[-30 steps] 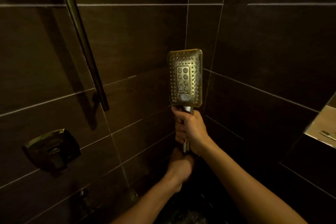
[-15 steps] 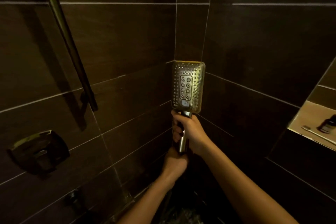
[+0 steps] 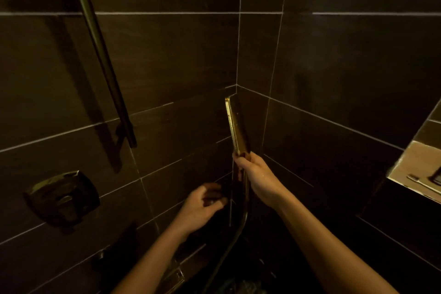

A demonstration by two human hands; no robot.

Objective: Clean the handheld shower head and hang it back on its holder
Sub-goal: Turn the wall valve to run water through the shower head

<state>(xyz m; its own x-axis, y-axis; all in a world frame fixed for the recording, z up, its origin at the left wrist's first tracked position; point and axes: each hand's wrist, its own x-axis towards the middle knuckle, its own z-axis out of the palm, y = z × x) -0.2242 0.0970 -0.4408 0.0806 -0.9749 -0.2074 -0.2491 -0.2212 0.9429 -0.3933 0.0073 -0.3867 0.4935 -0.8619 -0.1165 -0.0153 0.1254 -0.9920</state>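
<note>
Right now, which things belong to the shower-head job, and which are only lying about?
Job: shower head, gripped by the right hand; its hose; the wall bar; left hand, empty beside the hose.
Lying about: wall valve handle; wall niche with small blurred items.

very dim warm yellow light, glint along the shower head (image 3: 235, 124) edge above the fingers (image 3: 239, 159), rail (image 3: 102, 55) to their left casting a hard shadow, niche (image 3: 415, 162) to their right brightest, left hand (image 3: 202, 200) softly blurred, grout lines (image 3: 167, 13) bowed at the frame edges
</note>
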